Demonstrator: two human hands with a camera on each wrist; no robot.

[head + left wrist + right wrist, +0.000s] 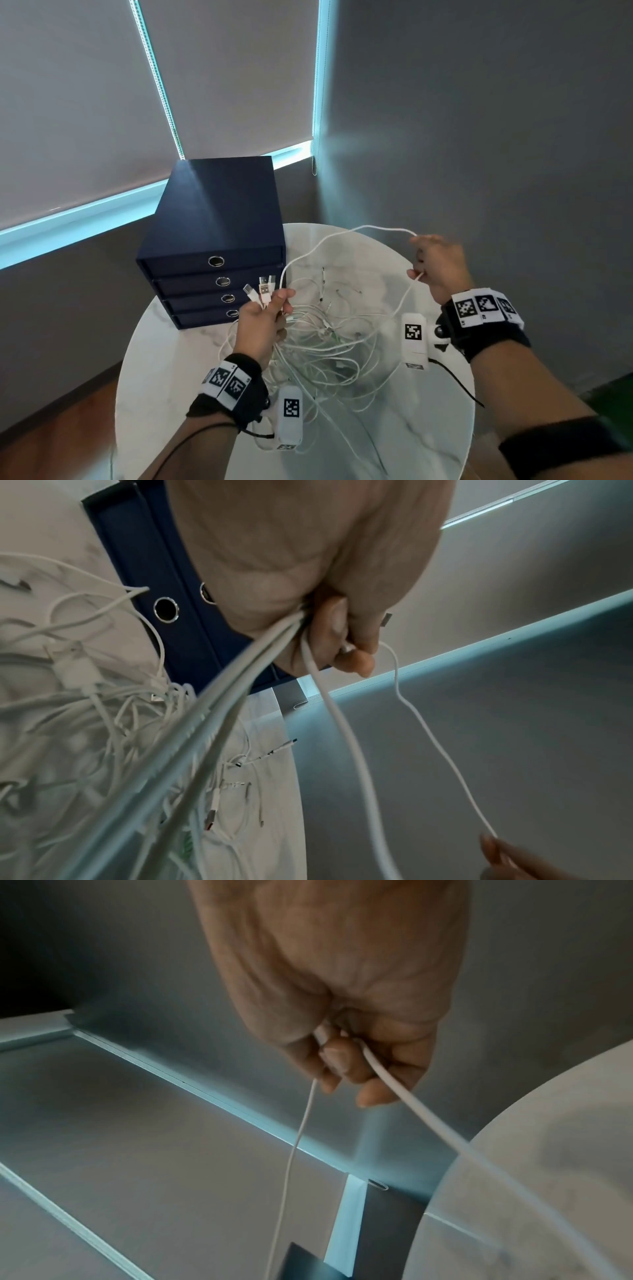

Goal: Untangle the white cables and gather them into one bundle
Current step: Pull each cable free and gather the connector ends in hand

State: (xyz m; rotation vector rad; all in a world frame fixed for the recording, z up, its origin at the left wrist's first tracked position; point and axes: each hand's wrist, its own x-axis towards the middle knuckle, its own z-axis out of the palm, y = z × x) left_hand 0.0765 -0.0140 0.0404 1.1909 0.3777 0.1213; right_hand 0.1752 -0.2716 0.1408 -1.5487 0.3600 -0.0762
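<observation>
Right now the left hand [261,323] is gripping a cluster of white cable ends, its fingers curled tight around them so that several plugs [262,290] are sticking up past the knuckles. From the left wrist view, the gathered strands are running out under the palm and down into the tangle [329,346], which is lying in loose loops on the round white table [164,359], just beside a dark blue drawer box [212,236].

The right hand [440,269] is holding one single cable [346,236] up off the table, well apart from the left hand, with its fingers folded around the strand. That cable is arching across from the left hand's cluster, passing through the right fist and trailing back down toward the pile.

These cables are looking thin, light and floppy, so they are likely to offer almost no weight, but they will probably snag on one another wherever loops cross. The smooth white jackets are likely to slide easily through closed fingers, which suits running a hand along one strand to free it. The plug ends are the stiffest, bulkiest parts, so taking hold just behind a plug is probably the surest grip; pulling hard from mid-length risks tightening a knot. Most of the pile is not yet sorted, so the job looks to be at an early stage.
</observation>
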